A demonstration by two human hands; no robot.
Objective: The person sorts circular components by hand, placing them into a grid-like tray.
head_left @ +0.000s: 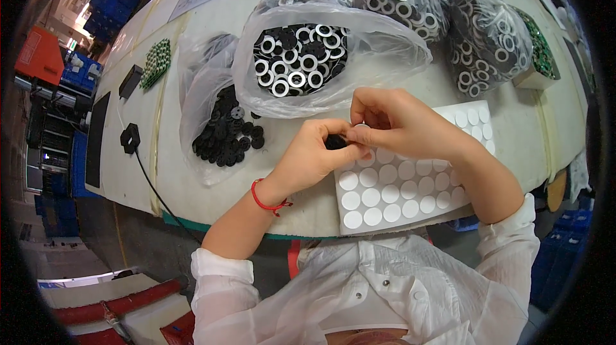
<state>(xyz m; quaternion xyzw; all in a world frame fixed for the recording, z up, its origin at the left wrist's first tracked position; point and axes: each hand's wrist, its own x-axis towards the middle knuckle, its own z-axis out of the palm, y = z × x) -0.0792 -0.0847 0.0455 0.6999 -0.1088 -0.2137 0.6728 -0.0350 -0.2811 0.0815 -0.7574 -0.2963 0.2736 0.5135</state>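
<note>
Left hand [314, 152] pinching black disc [335, 142], right hand [391, 120] perhaps pressing white sticker [361, 127]

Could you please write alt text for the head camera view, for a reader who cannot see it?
Over a pale worktable, a person's left hand pinches a small black round part while the right hand presses a white disc against it, above a sheet of white round stickers. Open clear bags hold black parts and white-ringed parts.
</note>
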